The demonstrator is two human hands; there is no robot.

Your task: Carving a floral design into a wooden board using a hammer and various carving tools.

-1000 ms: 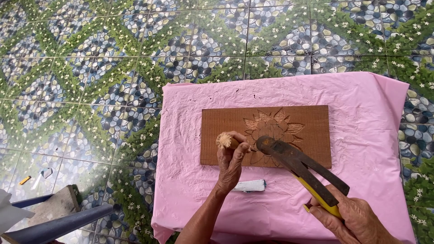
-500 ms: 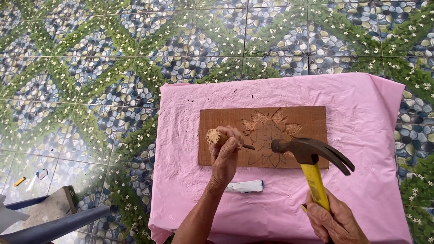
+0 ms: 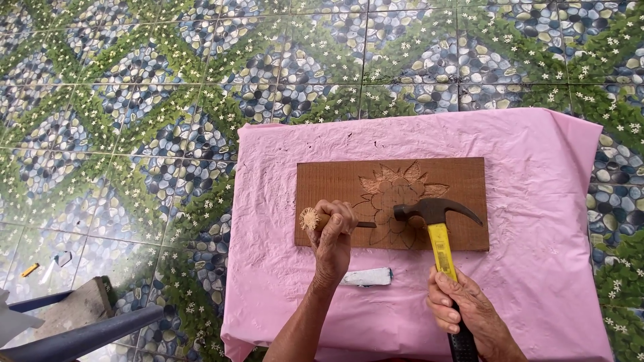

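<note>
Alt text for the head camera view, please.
A left hand holds a wooden-handled chisel against a flower carving on a brown board, while the right hand holds a yellow-handled claw hammer over it, on a pink cloth.

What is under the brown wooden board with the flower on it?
The brown rectangular wooden board with a carved flower lies on a crinkled pink cloth. The cloth covers whatever table or stand holds it up, so that part cannot be seen.
</note>
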